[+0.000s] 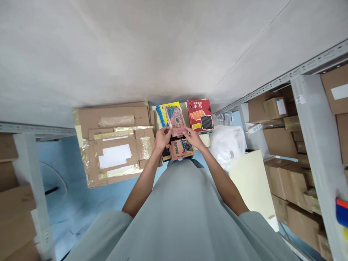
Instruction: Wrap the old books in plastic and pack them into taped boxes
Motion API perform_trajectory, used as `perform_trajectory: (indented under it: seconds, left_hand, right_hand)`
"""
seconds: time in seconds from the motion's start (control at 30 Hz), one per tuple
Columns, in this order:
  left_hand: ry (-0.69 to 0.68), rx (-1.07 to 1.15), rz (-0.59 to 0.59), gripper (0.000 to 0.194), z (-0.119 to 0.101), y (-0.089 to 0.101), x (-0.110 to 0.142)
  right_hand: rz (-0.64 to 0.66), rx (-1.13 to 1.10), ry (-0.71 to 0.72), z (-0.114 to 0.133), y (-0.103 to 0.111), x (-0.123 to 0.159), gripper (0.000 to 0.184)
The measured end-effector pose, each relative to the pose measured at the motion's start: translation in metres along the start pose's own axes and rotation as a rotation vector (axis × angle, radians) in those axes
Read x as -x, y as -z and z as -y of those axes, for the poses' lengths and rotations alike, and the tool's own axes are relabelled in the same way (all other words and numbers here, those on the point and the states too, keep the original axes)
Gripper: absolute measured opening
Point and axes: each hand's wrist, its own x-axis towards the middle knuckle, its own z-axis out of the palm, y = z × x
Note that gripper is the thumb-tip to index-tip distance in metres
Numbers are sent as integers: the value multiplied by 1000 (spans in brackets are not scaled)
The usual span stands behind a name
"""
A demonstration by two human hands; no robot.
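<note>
A pink book (175, 120) with a blue-and-pink cover picture is held between my two hands by its lower corners. My left hand (163, 138) pinches the left corner, and my right hand (192, 136) pinches the right one. Behind it a yellow-and-blue book (162, 115) partly shows. Closer to my body, below my hands, lies a salmon-coloured book (176, 150) with a colourful picture on it. Some dark covers peek out at its left. To the right of my hands, a red book (200, 114) tops a small stack.
Flattened, taped cardboard (116, 145) lies at the left. A white plastic bag (227, 145) sits at the right, beside a pale yellow panel (248, 177). Metal shelving (310, 123) with cardboard boxes (282, 177) rises on the right; more boxes (16, 206) stand at far left.
</note>
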Motion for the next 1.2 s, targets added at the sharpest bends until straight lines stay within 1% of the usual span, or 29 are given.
perform_trajectory:
  seconds: [0.1, 0.17, 0.23, 0.3, 0.37, 0.47, 0.53, 0.6, 0.7, 0.77, 0.93, 1.03, 1.1, 1.2]
  left_hand:
    - [-109, 122, 118, 37, -20, 1, 2]
    - [-134, 191, 226, 41, -35, -5, 9]
    - [-139, 233, 360, 46, -51, -16, 20]
    - [-161, 226, 518, 49, -65, -31, 33]
    - [-203, 179, 676, 49, -77, -49, 48]
    - [-240, 86, 860, 50, -89, -82, 70]
    - [-249, 17, 936, 51, -94, -111, 86]
    - [-250, -44, 990, 53, -96, -144, 103]
    - [-235, -101, 1060, 61, -99, -201, 135]
    - [-230, -132, 1099, 64, -101, -240, 160]
    - [-262, -197, 1176, 60, -103, -337, 230]
    - [-216, -205, 1217, 62, -100, -392, 272]
    - [-165, -208, 1240, 64, -97, -421, 298]
    - [-130, -229, 1253, 66, -95, -453, 332]
  right_hand:
    - [-187, -127, -39, -1, 25, 17, 73]
    - [-314, -235, -67, -3, 45, 36, 80]
    - [-413, -347, -80, -4, 66, 63, 83]
    - [-495, -449, -94, -6, 87, 97, 79]
    - [-581, -528, -111, -10, 105, 136, 71]
    - [-735, -583, -141, -21, 123, 200, 59]
    - [-838, -602, -164, -32, 130, 242, 56]
    - [-941, -627, -185, -47, 134, 282, 54]
    - [-1089, -676, -196, -74, 139, 336, 54]
    - [-1156, -702, -196, -96, 145, 370, 53]
    - [-1256, -753, -216, -157, 168, 448, 53]
    - [-1293, -801, -223, -192, 182, 490, 53]
    - [-1314, -804, -235, -213, 190, 516, 52]
    - [-1321, -774, -264, -237, 202, 548, 52]
